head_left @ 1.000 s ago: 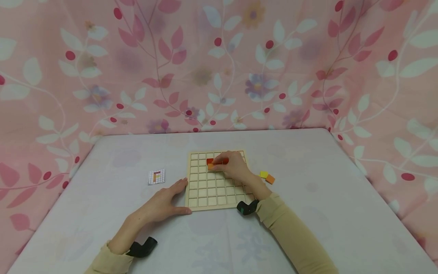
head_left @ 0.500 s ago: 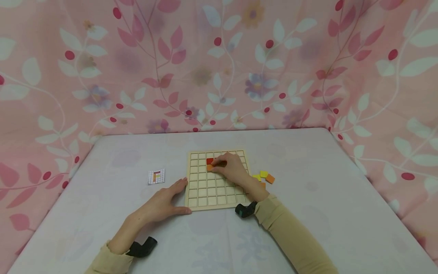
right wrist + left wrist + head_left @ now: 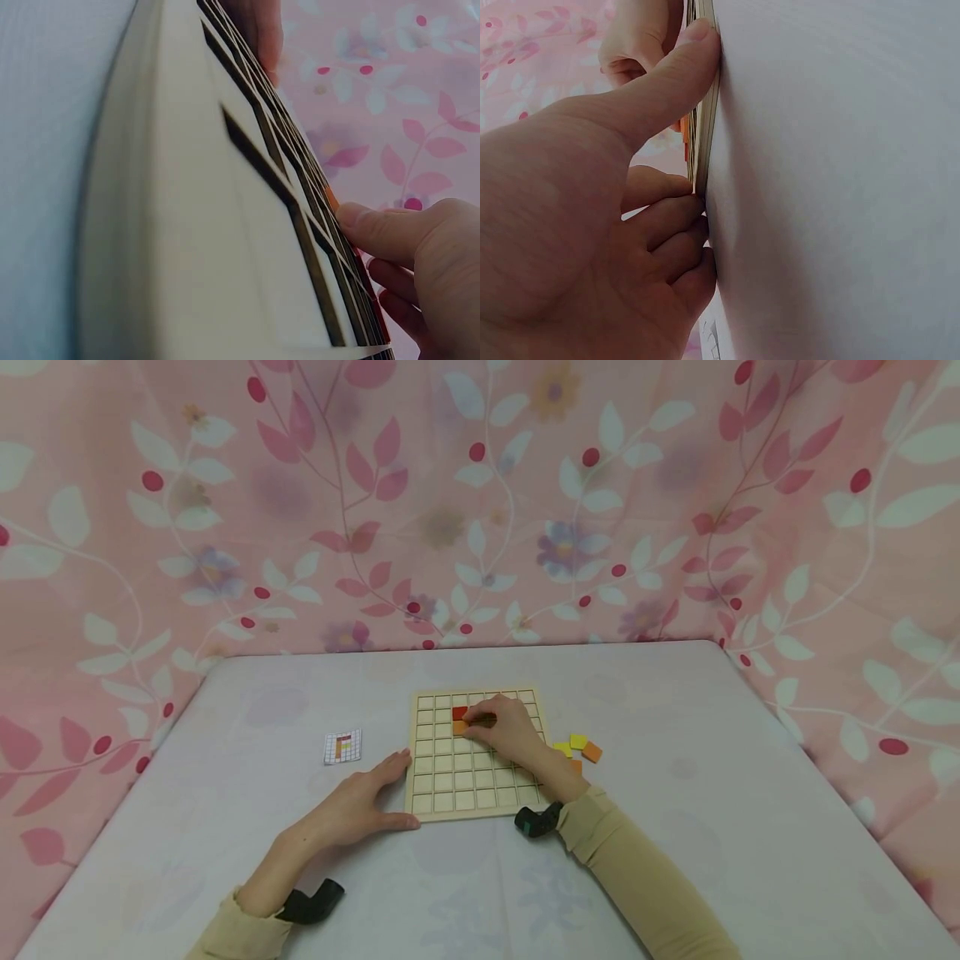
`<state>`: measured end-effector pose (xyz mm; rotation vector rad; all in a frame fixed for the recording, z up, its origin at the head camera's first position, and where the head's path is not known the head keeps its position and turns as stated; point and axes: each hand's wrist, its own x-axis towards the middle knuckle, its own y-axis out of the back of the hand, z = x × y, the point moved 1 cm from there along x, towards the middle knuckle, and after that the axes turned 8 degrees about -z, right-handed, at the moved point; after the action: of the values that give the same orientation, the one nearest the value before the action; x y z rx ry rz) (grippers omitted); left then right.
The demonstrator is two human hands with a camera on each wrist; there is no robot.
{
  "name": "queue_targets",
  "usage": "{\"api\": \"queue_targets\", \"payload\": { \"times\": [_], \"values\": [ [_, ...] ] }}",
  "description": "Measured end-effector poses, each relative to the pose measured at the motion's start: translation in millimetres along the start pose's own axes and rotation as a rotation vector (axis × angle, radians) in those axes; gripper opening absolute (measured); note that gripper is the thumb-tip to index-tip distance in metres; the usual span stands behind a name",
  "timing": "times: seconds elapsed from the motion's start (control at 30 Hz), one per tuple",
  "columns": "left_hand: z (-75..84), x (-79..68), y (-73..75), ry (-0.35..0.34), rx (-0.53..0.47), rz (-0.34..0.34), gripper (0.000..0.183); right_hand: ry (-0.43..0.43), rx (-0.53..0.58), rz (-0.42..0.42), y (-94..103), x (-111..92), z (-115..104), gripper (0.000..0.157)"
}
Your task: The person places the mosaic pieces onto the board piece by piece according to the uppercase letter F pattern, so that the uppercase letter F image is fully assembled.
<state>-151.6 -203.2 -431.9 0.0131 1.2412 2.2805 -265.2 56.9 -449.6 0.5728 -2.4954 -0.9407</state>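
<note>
A wooden grid board lies on the table. My right hand is over its upper part, thumb and index finger pinching an orange square tile. That tile sits just below a red tile on the board. In the right wrist view, the thumb touches the orange tile at the grid's surface. My left hand rests at the board's left edge, fingers extended along the side and thumb at the near corner. Part of the grid is hidden beneath my right hand.
Right of the board lie loose yellow tiles and orange tiles, partly behind my right wrist. A small card with a coloured grid pattern lies to the left. A pink floral cloth hangs behind the white table.
My right hand has shifted slightly left, and the orange tile has moved a little down and left, under the red one. More loose tiles show beside the wrist. The left hand stays still.
</note>
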Motion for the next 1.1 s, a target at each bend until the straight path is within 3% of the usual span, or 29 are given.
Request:
{"api": "queue_targets", "payload": {
  "times": [0.37, 1.1],
  "values": [
    [1.4, 0.1, 0.8, 0.0, 0.006, 0.005, 0.105, 0.026, -0.011, 0.019, 0.1, -0.2, 0.5, 0.015],
    [2.3, -0.7, 1.0, 0.0, 0.001, -0.005, 0.104, -0.003, -0.002, -0.005, 0.6, -1.8, -1.3, 0.015]
  ]
}}
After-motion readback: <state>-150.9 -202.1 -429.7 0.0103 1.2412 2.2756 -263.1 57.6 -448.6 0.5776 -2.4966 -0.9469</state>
